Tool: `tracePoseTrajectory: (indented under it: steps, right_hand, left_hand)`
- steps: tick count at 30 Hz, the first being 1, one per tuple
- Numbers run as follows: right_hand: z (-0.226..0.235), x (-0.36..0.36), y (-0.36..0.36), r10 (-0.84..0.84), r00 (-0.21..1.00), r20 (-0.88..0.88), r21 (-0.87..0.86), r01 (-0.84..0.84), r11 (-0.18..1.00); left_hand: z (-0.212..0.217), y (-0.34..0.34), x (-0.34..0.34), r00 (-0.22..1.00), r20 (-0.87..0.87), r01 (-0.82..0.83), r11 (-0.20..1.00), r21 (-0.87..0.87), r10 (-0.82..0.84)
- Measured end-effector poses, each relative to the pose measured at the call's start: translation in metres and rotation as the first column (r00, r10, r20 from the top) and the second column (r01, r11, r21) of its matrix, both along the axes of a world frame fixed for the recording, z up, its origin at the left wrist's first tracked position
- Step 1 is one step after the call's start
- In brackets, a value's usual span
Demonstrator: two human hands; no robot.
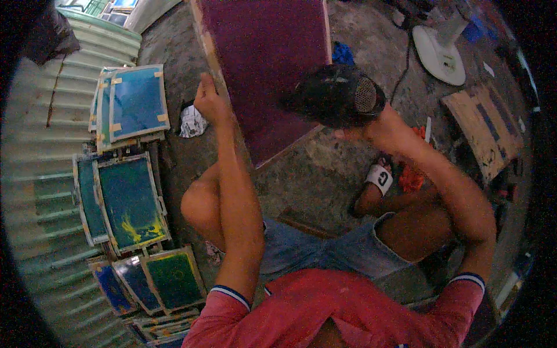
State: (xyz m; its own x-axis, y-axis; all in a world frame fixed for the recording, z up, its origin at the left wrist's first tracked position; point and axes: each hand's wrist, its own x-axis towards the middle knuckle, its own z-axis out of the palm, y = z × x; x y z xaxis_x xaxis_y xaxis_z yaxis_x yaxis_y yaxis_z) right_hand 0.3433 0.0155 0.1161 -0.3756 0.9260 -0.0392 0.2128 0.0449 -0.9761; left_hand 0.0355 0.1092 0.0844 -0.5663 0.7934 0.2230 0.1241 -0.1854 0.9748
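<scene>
My left hand (212, 103) is closed at the left edge of a screen-printing frame (272, 64), which has dark purple mesh and pale wooden sides. The frame stands tilted in front of me, its lower corner near my knees and its top cut off by the picture's edge. In my right hand (384, 132) is a black hair dryer (333, 95), slightly blurred, in front of the frame's lower right part. Its round perforated back faces right, and its nozzle end is over the purple mesh. My right fingers are partly hidden behind the dryer.
Several framed screens (130, 200) lean along a corrugated metal wall (40, 232) at left. Crumpled paper (192, 122) lies beside them. At right are a white fan base (439, 55), a cardboard sheet (487, 130), an orange cloth (412, 178) and a dark cord (403, 75). Blue cloth (343, 53) lies behind the dryer.
</scene>
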Motion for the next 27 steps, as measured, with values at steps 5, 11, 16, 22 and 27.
tracePoseTrajectory:
  steps: [5, 11, 16, 22, 27]
  right_hand:
    - [-0.003, 0.021, 0.009, -0.108, 0.990, 0.093, -0.167, 0.122, 0.978]
    - [0.000, 0.047, 0.016, -0.328, 0.939, 0.102, 0.036, 0.326, 0.945]
    - [0.000, 0.055, 0.012, -0.673, 0.659, 0.336, 0.598, 0.403, 0.693]
    - [0.016, 0.051, 0.011, -0.645, 0.751, -0.142, -0.190, 0.619, 0.762]
    - [0.008, 0.060, 0.004, -0.643, 0.743, -0.184, -0.584, 0.444, 0.680]
  left_hand:
    - [-0.005, 0.003, -0.010, 0.915, -0.377, -0.120, 0.989, 0.088, 0.144]
    - [0.005, -0.001, -0.005, 0.936, -0.261, -0.304, 0.918, -0.255, 0.237]
    - [-0.001, 0.004, -0.016, 0.921, -0.312, -0.300, 0.936, -0.184, 0.234]
    - [0.002, -0.003, -0.008, 0.952, -0.269, -0.192, 0.968, -0.161, 0.144]
    - [-0.002, -0.005, -0.012, 0.921, -0.322, -0.272, 0.953, -0.131, 0.218]
